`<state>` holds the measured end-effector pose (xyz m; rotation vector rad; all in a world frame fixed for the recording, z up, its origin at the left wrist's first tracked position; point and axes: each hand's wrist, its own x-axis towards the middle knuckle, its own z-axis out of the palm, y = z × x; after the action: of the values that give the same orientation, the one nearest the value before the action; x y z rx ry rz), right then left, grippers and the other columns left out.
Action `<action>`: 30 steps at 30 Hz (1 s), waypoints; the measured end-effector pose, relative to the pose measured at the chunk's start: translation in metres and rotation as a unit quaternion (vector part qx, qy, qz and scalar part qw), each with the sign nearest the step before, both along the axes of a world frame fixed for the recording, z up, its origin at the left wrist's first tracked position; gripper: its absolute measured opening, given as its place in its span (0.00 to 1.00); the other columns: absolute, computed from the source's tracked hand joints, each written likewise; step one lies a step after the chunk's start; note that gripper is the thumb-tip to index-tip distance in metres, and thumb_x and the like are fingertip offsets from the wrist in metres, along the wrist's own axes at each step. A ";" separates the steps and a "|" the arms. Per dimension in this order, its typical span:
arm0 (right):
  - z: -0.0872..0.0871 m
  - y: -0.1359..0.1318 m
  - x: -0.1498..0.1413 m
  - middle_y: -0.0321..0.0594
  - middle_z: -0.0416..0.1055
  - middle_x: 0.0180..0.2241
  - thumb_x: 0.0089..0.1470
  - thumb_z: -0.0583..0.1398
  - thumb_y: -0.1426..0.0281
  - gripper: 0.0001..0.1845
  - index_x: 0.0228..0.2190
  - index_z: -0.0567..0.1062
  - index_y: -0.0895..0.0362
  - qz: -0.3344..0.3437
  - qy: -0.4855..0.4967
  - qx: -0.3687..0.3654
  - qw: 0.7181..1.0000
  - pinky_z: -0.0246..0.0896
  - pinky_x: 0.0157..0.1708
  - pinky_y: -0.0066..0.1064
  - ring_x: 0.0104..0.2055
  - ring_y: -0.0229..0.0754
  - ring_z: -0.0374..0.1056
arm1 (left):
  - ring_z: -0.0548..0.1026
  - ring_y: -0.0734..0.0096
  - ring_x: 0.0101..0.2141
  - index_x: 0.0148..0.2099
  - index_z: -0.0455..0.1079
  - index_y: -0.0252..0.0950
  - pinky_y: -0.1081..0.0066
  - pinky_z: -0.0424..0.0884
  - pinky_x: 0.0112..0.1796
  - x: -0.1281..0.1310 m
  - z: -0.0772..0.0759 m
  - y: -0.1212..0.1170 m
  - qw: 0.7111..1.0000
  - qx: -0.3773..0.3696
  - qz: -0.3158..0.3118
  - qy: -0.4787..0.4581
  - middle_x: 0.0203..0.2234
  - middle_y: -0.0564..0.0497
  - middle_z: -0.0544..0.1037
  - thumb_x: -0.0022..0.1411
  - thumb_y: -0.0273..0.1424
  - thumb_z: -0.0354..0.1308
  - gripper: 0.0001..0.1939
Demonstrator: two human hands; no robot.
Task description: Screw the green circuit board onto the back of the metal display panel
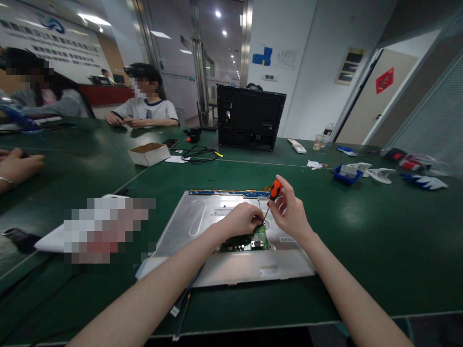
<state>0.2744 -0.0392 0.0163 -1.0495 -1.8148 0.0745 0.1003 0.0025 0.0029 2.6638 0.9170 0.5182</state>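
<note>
A flat silver display panel (231, 270) lies on the green table in front of me, with a green circuit board (261, 236) at its middle. My right hand (289, 207) grips an orange and black screwdriver (276, 189), tilted, its shaft pointing down to the board's upper edge. Close to that tip, my left hand (244, 219) has its fingers pinched together over the board. Whatever lies between those fingers is hidden. Along the panel's far edge runs a narrow blue circuit strip (227, 193).
A black monitor housing (251, 118) stands upright at the back. An open white box (149, 154) and black cable (200, 154) lie left of it. On the right is a blue tray (347, 175). Two people sit across at left; another person's hand (21, 166) rests at the left edge.
</note>
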 end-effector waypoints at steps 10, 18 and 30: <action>-0.004 0.004 0.001 0.31 0.69 0.27 0.58 0.59 0.69 0.33 0.62 0.55 0.50 -0.018 -0.005 0.010 1.000 0.60 0.21 0.27 0.20 0.35 0.64 | 0.77 0.67 0.29 0.34 0.80 0.36 0.74 0.65 0.31 0.000 0.000 0.000 1.000 0.005 -0.001 0.003 0.27 0.50 0.82 0.53 0.20 0.58 0.10; 0.000 0.000 0.000 0.30 0.69 0.26 0.57 0.57 0.72 0.37 0.65 0.51 0.50 0.003 -0.004 -0.002 1.000 0.60 0.20 0.26 0.20 0.35 0.64 | 0.77 0.68 0.29 0.34 0.80 0.36 0.74 0.66 0.31 0.000 -0.001 0.000 1.000 0.006 -0.003 -0.004 0.27 0.50 0.82 0.53 0.20 0.59 0.10; -0.004 0.004 0.001 0.29 0.67 0.26 0.57 0.58 0.68 0.34 0.63 0.54 0.49 -0.017 -0.005 0.006 1.000 0.59 0.20 0.27 0.19 0.35 0.64 | 0.76 0.68 0.27 0.33 0.80 0.35 0.74 0.64 0.30 0.000 0.002 -0.001 1.000 -0.006 -0.005 -0.002 0.26 0.50 0.82 0.53 0.19 0.59 0.10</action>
<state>0.2757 -0.0354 0.0120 -1.0744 -1.8041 0.0384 0.1005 0.0013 0.0049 2.6544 0.9035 0.5146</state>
